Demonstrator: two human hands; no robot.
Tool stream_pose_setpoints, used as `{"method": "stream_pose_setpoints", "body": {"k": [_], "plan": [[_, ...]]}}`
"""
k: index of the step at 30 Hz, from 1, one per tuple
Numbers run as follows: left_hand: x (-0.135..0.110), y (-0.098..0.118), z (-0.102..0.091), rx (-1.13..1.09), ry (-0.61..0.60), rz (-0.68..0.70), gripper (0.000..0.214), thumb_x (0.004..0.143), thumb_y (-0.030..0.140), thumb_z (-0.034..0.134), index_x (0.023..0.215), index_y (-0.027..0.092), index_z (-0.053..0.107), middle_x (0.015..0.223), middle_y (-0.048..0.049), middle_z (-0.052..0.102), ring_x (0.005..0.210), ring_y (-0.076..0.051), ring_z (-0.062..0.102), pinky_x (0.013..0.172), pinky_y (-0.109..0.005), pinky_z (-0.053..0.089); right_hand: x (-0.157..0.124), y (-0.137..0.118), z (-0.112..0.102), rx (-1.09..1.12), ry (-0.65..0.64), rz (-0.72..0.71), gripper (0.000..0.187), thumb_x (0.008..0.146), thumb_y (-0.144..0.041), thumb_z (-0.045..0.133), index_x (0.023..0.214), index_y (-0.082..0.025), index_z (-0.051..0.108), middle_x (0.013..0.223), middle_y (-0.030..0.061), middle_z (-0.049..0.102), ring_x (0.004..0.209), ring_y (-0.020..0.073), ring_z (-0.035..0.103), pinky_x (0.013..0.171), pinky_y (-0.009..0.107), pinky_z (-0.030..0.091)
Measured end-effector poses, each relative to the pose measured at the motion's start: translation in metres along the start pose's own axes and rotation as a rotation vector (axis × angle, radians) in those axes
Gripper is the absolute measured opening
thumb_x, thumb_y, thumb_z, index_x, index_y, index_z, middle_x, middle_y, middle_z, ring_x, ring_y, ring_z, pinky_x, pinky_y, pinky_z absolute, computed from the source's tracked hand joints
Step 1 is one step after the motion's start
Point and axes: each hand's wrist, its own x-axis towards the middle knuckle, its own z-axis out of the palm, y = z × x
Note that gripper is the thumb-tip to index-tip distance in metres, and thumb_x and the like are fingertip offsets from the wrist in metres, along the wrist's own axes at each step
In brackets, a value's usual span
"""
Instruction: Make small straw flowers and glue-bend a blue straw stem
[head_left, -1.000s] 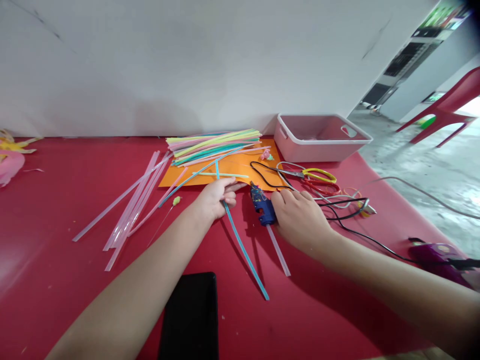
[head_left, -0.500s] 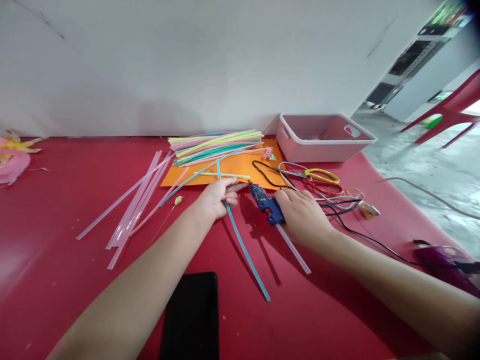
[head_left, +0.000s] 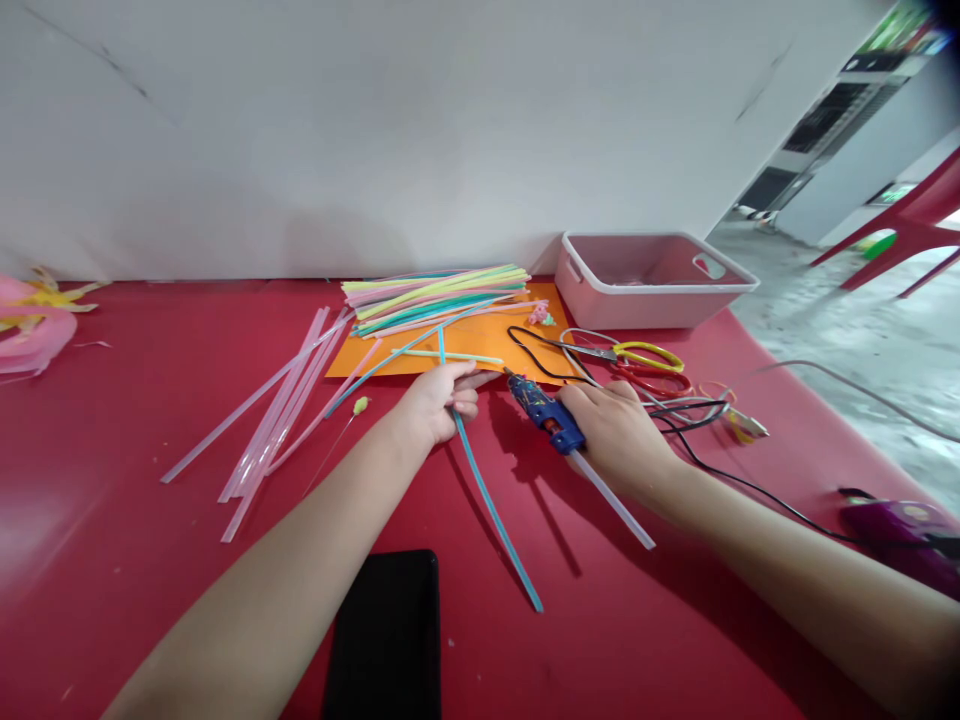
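Note:
My left hand (head_left: 444, 402) is closed on a blue pipe cleaner (head_left: 491, 510), whose long end slants down toward me over the red table. In my right hand (head_left: 619, 430) is a blue glue gun (head_left: 546, 410), its nozzle close to my left fingertips. A clear glue stick (head_left: 611, 497) sticks out of the gun's back. Just beyond my left hand, a pale yellow-green pipe cleaner (head_left: 454, 356) lies across the orange sheet (head_left: 420, 362). Whether glue is on the blue pipe cleaner cannot be made out.
A pile of pastel pipe cleaners (head_left: 442, 295) lies at the back. Pinkish clear sticks (head_left: 281, 410) are at left, near a small yellow-green bud on a wire (head_left: 361, 404). Scissors (head_left: 649, 357), cables and a pink basket (head_left: 660, 305) are at right. A black tablet-like slab (head_left: 386, 635) lies in front.
The glue gun has turned slightly, its back end and glue stick swinging right along with my right hand. My left hand keeps its grip on the blue pipe cleaner.

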Motion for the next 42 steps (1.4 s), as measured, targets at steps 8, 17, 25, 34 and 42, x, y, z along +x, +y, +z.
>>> {"method": "stream_pose_setpoints", "body": {"k": [8, 17, 25, 34, 42], "plan": [[0.002, 0.001, -0.002, -0.001, -0.014, -0.010, 0.024, 0.099, 0.012, 0.044, 0.083, 0.010, 0.061, 0.075, -0.0105, 0.075, 0.026, 0.002, 0.021, 0.026, -0.009, 0.024, 0.002, 0.006, 0.013, 0.141, 0.063, -0.028, 0.009, 0.076, -0.019, 0.050, 0.085, -0.018, 0.051, 0.079, 0.0054, 0.066, 0.072, 0.0214, 0.058, 0.074, 0.031, 0.028], [0.001, 0.001, -0.002, -0.002, -0.015, -0.026, 0.023, 0.099, 0.012, 0.044, 0.083, 0.010, 0.059, 0.076, -0.0099, 0.075, 0.026, 0.003, 0.021, 0.026, -0.009, 0.023, 0.002, 0.011, 0.012, 0.241, 0.074, 0.030, 0.006, 0.072, -0.018, 0.047, 0.078, -0.020, 0.047, 0.072, 0.0035, 0.062, 0.065, 0.0193, 0.055, 0.071, 0.033, 0.029], [-0.012, 0.001, 0.002, 0.035, 0.041, -0.043, 0.023, 0.101, 0.023, 0.043, 0.085, 0.013, 0.055, 0.079, -0.0112, 0.073, 0.027, 0.002, 0.021, 0.026, -0.011, 0.021, -0.015, 0.019, -0.018, 0.898, 0.132, 0.339, 0.023, 0.065, -0.023, 0.047, 0.087, -0.021, 0.054, 0.066, -0.0003, 0.052, 0.057, 0.0170, 0.047, 0.059, 0.031, 0.036], [-0.102, -0.028, 0.007, 0.120, 0.037, -0.136, 0.033, 0.099, 0.048, 0.039, 0.087, 0.021, 0.052, 0.069, -0.0019, 0.061, 0.029, -0.002, 0.025, 0.031, -0.013, 0.015, -0.050, 0.009, -0.064, 1.763, -0.211, 0.343, 0.033, 0.052, -0.023, 0.044, 0.084, -0.020, 0.051, 0.053, -0.0046, 0.035, 0.046, 0.0129, 0.025, 0.055, 0.033, 0.031], [-0.124, -0.064, 0.014, 0.146, -0.064, -0.091, 0.036, 0.102, 0.027, 0.036, 0.070, 0.018, 0.050, 0.055, 0.0058, 0.042, 0.033, -0.001, 0.015, 0.034, -0.013, 0.014, -0.061, 0.000, -0.058, 1.721, -0.356, 0.193, 0.031, 0.051, -0.031, 0.042, 0.082, -0.024, 0.039, 0.054, -0.0074, 0.031, 0.043, 0.0110, 0.025, 0.054, 0.033, 0.035]]}}
